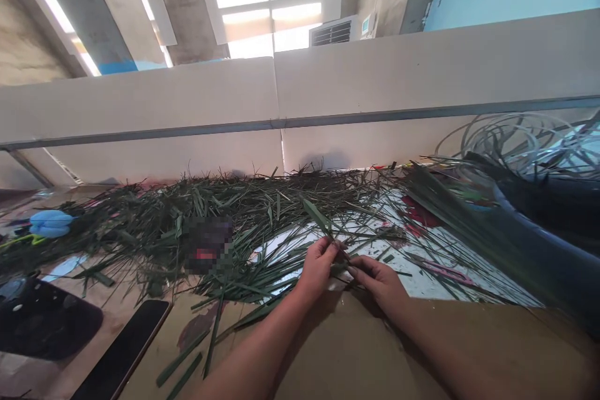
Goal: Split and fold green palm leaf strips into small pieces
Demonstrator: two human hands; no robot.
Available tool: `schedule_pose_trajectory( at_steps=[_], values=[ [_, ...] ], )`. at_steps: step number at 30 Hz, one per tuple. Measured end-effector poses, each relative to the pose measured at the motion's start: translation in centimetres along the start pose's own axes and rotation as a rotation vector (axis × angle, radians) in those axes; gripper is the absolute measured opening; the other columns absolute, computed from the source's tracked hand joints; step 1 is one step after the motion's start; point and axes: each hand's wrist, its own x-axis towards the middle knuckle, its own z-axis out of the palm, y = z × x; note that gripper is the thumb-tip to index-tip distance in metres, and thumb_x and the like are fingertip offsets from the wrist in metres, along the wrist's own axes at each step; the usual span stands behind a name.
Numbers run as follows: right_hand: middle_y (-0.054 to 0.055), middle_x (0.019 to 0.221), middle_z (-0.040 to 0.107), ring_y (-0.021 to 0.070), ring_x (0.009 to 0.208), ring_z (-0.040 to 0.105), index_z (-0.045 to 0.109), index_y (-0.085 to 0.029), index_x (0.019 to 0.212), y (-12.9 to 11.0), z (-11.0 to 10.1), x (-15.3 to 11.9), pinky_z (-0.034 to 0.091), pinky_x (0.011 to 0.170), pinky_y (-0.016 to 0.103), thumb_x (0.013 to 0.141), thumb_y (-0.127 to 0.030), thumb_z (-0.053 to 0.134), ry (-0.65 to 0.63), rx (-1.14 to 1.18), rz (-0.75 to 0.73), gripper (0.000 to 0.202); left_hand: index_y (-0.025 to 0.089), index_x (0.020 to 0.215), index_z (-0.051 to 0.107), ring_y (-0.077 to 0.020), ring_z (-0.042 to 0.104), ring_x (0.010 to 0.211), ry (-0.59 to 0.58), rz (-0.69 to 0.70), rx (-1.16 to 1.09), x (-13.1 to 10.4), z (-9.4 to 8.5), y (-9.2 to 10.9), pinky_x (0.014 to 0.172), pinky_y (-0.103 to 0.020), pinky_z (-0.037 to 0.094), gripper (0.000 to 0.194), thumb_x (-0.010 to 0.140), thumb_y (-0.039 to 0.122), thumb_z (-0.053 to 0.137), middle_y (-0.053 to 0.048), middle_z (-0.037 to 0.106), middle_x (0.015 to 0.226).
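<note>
A: And we're live: both hands up front, mid-frame, nr each other. Where's the leaf strip (316,215)?

B: At the L hand's (317,267) fingertips, blade poking up & away twd the heap. L thumb & index pinched tight on its base, no gap I can see.

A: And the R hand (382,284)?

B: Just beside it, fingers bent, thumb & index closed to a pinch on thin green bits btwn the hands. Same strip or another? Can't tell, too small.

A: What's under 'em?

B: Brown cardboard (351,350) nearest the person, white board (424,287) beyond, w/ loose strips all over. Big leaf heap (262,200) runs along the foot of the pale partition (187,100).

A: R side?

B: Pink tool (447,272) lying on the white board, approx. beyond the R hand. Long-leaf bunch (445,215) slanting past it, clear coils (497,137) at the back.

A: L side, quick!

B: Dark phone (124,350) flat at the cardboard's edge, black spotted item (51,319) next to it, blue puffy thing (51,223) farther back.
</note>
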Motion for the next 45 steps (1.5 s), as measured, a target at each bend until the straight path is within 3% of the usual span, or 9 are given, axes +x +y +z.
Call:
schedule_pose_trajectory(
  at_steps=[6, 20, 27, 37, 45],
  values=[
    [0.004, 0.085, 0.071, 0.0232, 0.082, 0.062, 0.072, -0.020, 0.090, 0.5, -0.1, 0.4, 0.048, 0.075, 0.033, 0.086, -0.047, 0.063, -0.012, 0.035, -0.033, 0.028, 0.013, 0.087, 0.069, -0.0161, 0.059, 0.073, 0.077, -0.001, -0.053, 0.1, -0.1, 0.2, 0.070, -0.027, 0.047, 0.047, 0.076, 0.059, 0.070, -0.007, 0.068, 0.080],
    [0.002, 0.080, 0.068, 0.0194, 0.075, 0.059, 0.070, -0.018, 0.087, 0.2, 0.1, 0.8, 0.044, 0.070, 0.030, 0.082, -0.039, 0.068, 0.010, 0.175, -0.020, 0.022, 0.015, 0.093, 0.073, -0.0173, 0.063, 0.076, 0.073, -0.037, -0.082, 0.0, -0.2, 0.3, 0.075, -0.029, 0.051, 0.040, 0.078, 0.052, 0.068, -0.007, 0.070, 0.083],
    [0.003, 0.085, 0.070, 0.0221, 0.082, 0.062, 0.072, -0.019, 0.090, 0.3, 0.1, 0.7, 0.046, 0.076, 0.033, 0.083, -0.040, 0.068, 0.003, 0.144, -0.055, 0.022, 0.016, 0.088, 0.073, -0.0199, 0.064, 0.080, 0.080, -0.041, -0.045, 0.1, -0.3, 0.2, 0.080, -0.032, 0.051, 0.032, 0.077, 0.045, 0.066, -0.007, 0.071, 0.086],
    [0.002, 0.083, 0.068, 0.0207, 0.081, 0.060, 0.071, -0.018, 0.088, 0.4, 0.1, 0.7, 0.044, 0.075, 0.030, 0.085, -0.034, 0.066, 0.003, 0.134, -0.075, 0.017, 0.016, 0.083, 0.070, -0.0158, 0.058, 0.070, 0.071, -0.056, -0.036, -0.3, 0.5, 1.2, 0.070, -0.027, 0.046, 0.023, 0.072, 0.036, 0.069, -0.004, 0.066, 0.075],
    [0.001, 0.077, 0.063, 0.0190, 0.077, 0.056, 0.067, -0.018, 0.081, 0.6, 0.2, 0.7, 0.042, 0.072, 0.029, 0.085, -0.034, 0.065, 0.022, 0.128, -0.084, 0.017, 0.015, 0.088, 0.070, -0.0165, 0.059, 0.075, 0.025, -0.063, -0.056, -0.1, 0.4, 0.5, 0.074, -0.028, 0.047, 0.026, 0.067, 0.030, 0.071, -0.004, 0.068, 0.080]
  ],
)
